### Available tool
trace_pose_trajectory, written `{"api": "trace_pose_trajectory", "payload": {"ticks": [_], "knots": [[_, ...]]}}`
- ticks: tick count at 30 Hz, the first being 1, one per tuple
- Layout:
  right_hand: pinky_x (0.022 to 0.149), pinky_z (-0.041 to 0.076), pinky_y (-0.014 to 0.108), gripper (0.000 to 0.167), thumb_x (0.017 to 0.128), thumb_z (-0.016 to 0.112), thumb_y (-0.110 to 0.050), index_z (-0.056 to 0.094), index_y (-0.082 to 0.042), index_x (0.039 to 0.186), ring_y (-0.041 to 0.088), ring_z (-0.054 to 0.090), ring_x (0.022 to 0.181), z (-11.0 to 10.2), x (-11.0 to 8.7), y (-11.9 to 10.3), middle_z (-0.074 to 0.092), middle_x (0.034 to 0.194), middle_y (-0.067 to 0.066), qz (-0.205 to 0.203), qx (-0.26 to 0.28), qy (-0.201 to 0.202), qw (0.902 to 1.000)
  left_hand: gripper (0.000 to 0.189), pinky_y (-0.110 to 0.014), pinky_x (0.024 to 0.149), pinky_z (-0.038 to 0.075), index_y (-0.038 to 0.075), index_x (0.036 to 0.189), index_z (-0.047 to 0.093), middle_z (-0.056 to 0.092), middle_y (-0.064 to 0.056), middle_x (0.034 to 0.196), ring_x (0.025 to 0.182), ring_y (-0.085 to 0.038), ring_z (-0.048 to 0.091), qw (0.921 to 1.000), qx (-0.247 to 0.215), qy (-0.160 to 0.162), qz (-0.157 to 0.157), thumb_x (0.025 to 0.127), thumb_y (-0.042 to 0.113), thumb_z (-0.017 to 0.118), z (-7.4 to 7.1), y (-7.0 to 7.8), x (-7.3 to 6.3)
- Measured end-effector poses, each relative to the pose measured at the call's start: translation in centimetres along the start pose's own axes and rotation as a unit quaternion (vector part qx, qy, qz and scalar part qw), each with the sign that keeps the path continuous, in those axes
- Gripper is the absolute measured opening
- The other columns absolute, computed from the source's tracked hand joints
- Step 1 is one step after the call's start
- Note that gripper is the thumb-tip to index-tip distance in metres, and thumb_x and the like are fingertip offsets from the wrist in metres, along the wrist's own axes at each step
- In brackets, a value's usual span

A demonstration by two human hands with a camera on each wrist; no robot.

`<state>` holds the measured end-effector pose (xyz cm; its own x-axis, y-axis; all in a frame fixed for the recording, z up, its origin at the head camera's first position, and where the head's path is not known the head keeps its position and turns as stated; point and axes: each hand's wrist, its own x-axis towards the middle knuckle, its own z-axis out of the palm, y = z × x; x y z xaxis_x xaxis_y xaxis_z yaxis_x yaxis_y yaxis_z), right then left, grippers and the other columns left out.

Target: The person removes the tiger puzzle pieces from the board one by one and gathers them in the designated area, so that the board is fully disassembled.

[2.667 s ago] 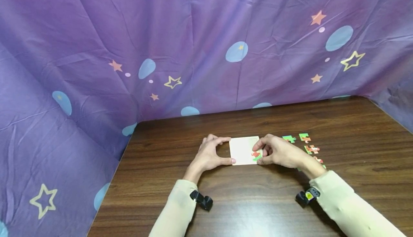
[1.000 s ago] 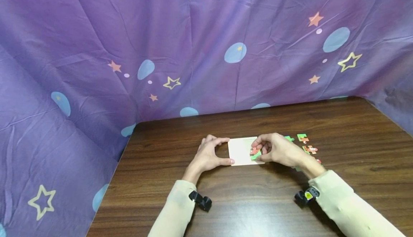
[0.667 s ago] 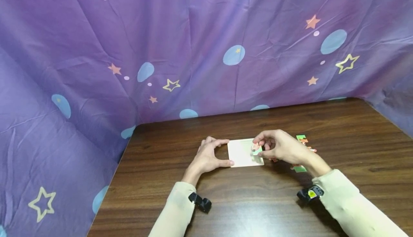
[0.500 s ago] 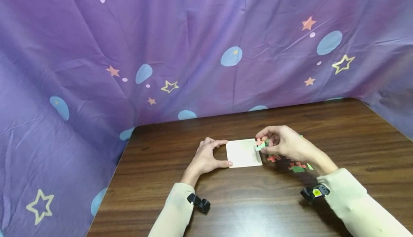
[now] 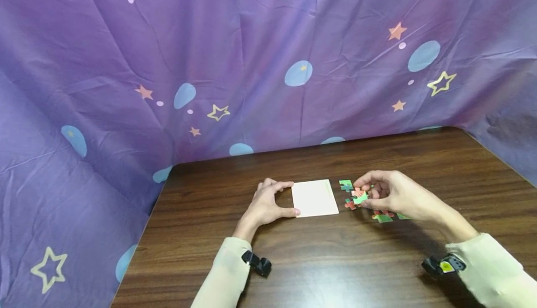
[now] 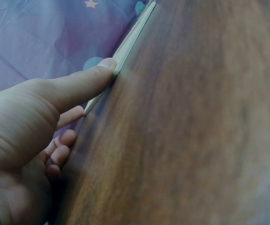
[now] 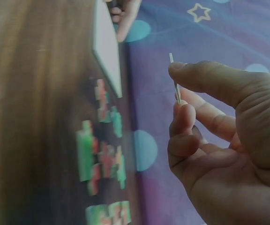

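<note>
A square white puzzle tray (image 5: 314,201) lies on the wooden table. My left hand (image 5: 265,205) holds its left side, thumb at the near corner and index finger at the far one. In the left wrist view the thumb (image 6: 86,84) rests on the tray's thin edge. My right hand (image 5: 404,196) pinches a green and orange jigsaw piece (image 5: 359,196) between thumb and fingers, to the right of the tray. The right wrist view shows that piece (image 7: 177,91) edge-on, raised above the table. The right hand hides part of the loose pieces.
Several loose jigsaw pieces lie right of the tray, among them a green and blue piece (image 5: 346,185), a red one (image 5: 349,204) and a green and red one (image 5: 382,217). A purple curtain (image 5: 268,89) with stars hangs behind the table (image 5: 293,261).
My right hand has lifted the jigsaw piece off the tray and carried it right, over the loose pieces. The left hand has stayed at the tray's left side.
</note>
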<state>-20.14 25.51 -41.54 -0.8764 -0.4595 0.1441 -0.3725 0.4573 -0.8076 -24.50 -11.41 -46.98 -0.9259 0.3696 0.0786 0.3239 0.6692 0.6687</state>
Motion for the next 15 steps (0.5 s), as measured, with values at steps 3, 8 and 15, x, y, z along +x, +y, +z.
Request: {"api": "trace_pose_trajectory", "payload": {"ticks": [3, 8, 15], "knots": [[0.054, 0.052, 0.027, 0.035, 0.09, 0.089, -0.002, 0.075, -0.004, 0.122, 0.006, 0.06, 0.068, 0.7, -0.7, 0.9, 0.065, 0.081, -0.002, -0.031, 0.003, -0.009, 0.9995, 0.086, -0.05, 0.112, 0.044, 0.025, 0.155, 0.068, 0.058, -0.005, 0.129, 0.122, -0.025, 0.05, 1.0, 0.001, -0.002, 0.0, 0.078, 0.04, 0.104, -0.1, 0.0, 0.0], [0.056, 0.049, 0.026, 0.035, 0.087, 0.092, -0.002, 0.077, -0.008, 0.118, 0.002, 0.058, 0.072, 1.9, -1.6, 2.3, 0.064, 0.084, -0.009, -0.084, -0.018, -0.012, 0.9962, 0.086, -0.05, 0.111, 0.044, 0.025, 0.155, 0.068, 0.058, -0.005, 0.129, 0.122, -0.025, 0.05, 1.0, 0.004, -0.002, 0.0, 0.079, 0.041, 0.103, 0.0, -0.2, 0.0], [0.057, 0.049, 0.025, 0.037, 0.087, 0.094, -0.006, 0.076, -0.009, 0.12, 0.002, 0.059, 0.072, 2.7, -2.1, 3.0, 0.067, 0.085, -0.009, -0.065, -0.056, 0.006, 0.9963, 0.086, -0.05, 0.111, 0.045, 0.025, 0.155, 0.068, 0.059, -0.004, 0.128, 0.121, -0.024, 0.051, 1.0, 0.004, 0.001, 0.001, 0.078, 0.042, 0.104, 0.0, -0.2, 0.1]]}}
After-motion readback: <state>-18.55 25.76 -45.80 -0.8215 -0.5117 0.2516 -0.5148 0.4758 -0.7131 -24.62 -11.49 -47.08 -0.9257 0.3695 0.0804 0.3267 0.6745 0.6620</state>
